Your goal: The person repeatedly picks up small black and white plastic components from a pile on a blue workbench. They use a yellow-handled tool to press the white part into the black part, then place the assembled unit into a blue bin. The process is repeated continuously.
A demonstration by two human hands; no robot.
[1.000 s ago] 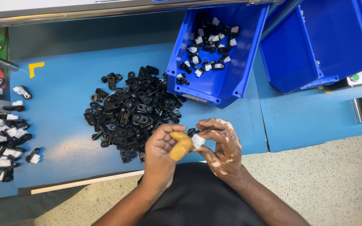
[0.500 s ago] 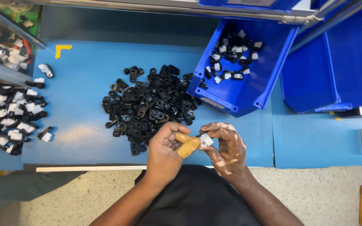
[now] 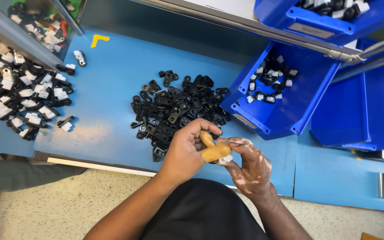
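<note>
Hands meet at 6 o'clock, just over the near edge of the blue tabletop [image 3: 112,89]. Left hand [image 3: 184,153] has thumb + fingers clamped on a small part that's mostly hidden; tan rubber finger cots [image 3: 212,149] cover the tips. Right hand [image 3: 250,164] pinches the same piece, a bit of white clip [image 3: 226,158] peeking out under the cot.

Imo the trick here: keep both hands tucked close w/ the piece between the pads, push straight, don't twist.

Pile of black parts [image 3: 176,106] sits right at 12 o'clock of the hands, blue bin [image 3: 310,95] w/ black and white pieces at 2, finished-looking black/white pieces [image 3: 21,95] way out at 10.
</note>
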